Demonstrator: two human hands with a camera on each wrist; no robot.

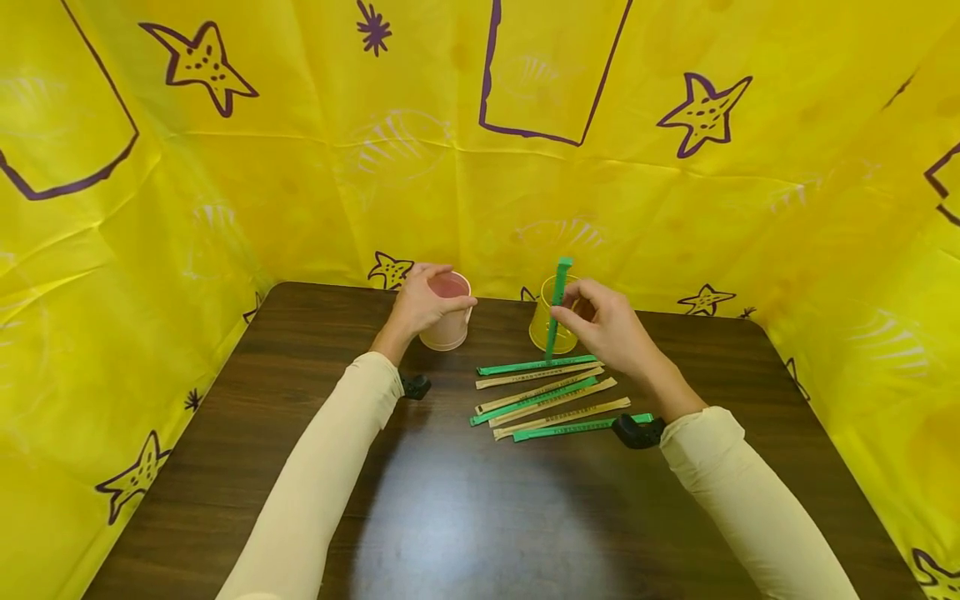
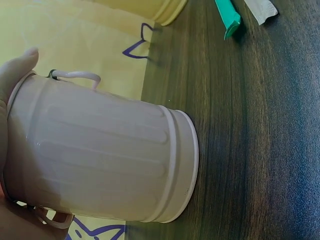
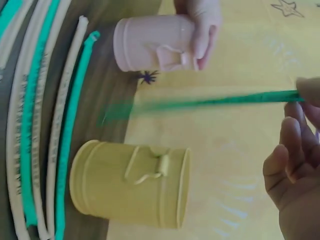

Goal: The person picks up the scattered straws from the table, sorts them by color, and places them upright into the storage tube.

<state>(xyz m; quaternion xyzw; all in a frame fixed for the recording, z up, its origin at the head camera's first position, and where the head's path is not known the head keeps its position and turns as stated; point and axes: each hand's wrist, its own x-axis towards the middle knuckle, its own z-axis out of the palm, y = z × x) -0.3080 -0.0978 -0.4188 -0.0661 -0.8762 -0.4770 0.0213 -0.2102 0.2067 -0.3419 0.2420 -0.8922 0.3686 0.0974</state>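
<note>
At the back of the table, my left hand (image 1: 422,304) grips the rim of a small pink bucket (image 2: 105,150) with a wire handle at its side. Thumb and fingers lie on opposite sides of its opening. My right hand (image 1: 611,325) pinches a long, slim green stick packet (image 1: 557,304) near its upper part. The packet stands nearly upright in the head view, overlapping a yellow bucket (image 1: 538,327). In the right wrist view it is in the air between the two buckets, its far end blurred, above the upright yellow bucket (image 3: 132,185).
Several green and tan stick packets (image 1: 558,408) with dark print lie side by side in front of the yellow bucket on the dark wooden table (image 1: 315,467). Yellow cloth (image 1: 300,192) with drawn starfish and fish stands round the table's back and sides.
</note>
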